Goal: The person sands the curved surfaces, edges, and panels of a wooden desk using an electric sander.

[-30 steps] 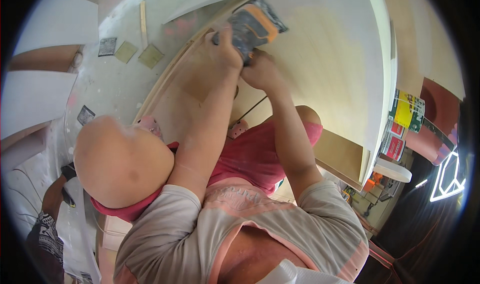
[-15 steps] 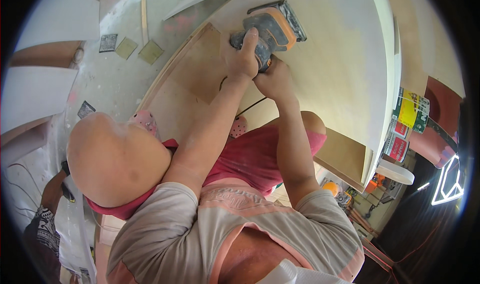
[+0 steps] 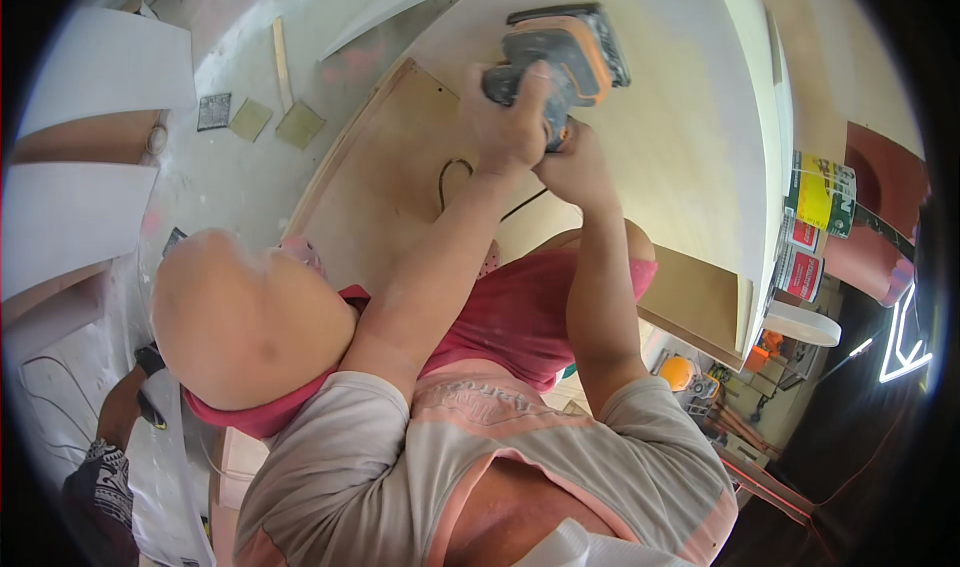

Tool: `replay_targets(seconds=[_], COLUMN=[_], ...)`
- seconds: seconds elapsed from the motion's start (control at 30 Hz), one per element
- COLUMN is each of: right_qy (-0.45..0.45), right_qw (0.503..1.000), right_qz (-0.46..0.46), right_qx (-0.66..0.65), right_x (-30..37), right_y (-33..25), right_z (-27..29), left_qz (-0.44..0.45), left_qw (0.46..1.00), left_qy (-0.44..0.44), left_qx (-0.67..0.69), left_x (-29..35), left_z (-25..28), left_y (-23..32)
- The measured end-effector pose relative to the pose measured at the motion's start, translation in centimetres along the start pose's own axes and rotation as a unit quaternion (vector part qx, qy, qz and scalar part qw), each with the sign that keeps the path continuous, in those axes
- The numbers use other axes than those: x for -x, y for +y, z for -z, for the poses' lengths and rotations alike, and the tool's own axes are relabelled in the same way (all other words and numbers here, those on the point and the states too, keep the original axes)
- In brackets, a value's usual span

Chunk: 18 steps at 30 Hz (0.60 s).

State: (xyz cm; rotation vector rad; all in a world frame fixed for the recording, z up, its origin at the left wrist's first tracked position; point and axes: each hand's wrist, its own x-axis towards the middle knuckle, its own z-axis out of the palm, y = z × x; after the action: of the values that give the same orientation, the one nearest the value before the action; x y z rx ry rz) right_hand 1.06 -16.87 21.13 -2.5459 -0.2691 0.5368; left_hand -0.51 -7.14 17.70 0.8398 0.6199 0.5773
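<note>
A black and orange electric sander [image 3: 566, 59] lies with its flat pad against the pale upright wooden panel [image 3: 660, 167]. My left hand [image 3: 512, 117] wraps around its body, thumb lying along the top. Lower down, my right hand [image 3: 580, 167] is closed around the rear end of the sander. A dark power cord [image 3: 522, 205] runs down behind my forearms. Some of the fingers on both hands are hidden behind the tool.
Sanding pads [image 3: 250, 119] and a wooden stick [image 3: 281, 62] lie on the dusty floor to the left. White panels [image 3: 85, 202] stand at far left, near another person's arm [image 3: 120, 407]. Printed cans [image 3: 820, 195] stand beyond the panel's right edge.
Both hands and the sander have shifted slightly to the right across the panel. The grip is the same. My view has also moved a little.
</note>
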Motion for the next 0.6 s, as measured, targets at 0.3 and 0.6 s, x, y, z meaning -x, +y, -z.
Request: replay_targets(seconds=[0.3, 0.6], right_qy=[-0.123, -0.157], right_qw=[0.989, 0.986], right_qz=[-0.073, -0.022], right_qx=[-0.034, 0.046], right_x=[-2.9, -5.5], right_y=[-2.6, -3.5], right_z=[-2.0, -6.4], left_qz=[0.054, 0.208], left_qw=[0.998, 0.964], left_qy=[0.032, 0.080], left_qx=[-0.006, 0.142], left_x=[-2.2, -7.0], left_z=[1.9, 6.2], left_y=[-1.1, -5.2])
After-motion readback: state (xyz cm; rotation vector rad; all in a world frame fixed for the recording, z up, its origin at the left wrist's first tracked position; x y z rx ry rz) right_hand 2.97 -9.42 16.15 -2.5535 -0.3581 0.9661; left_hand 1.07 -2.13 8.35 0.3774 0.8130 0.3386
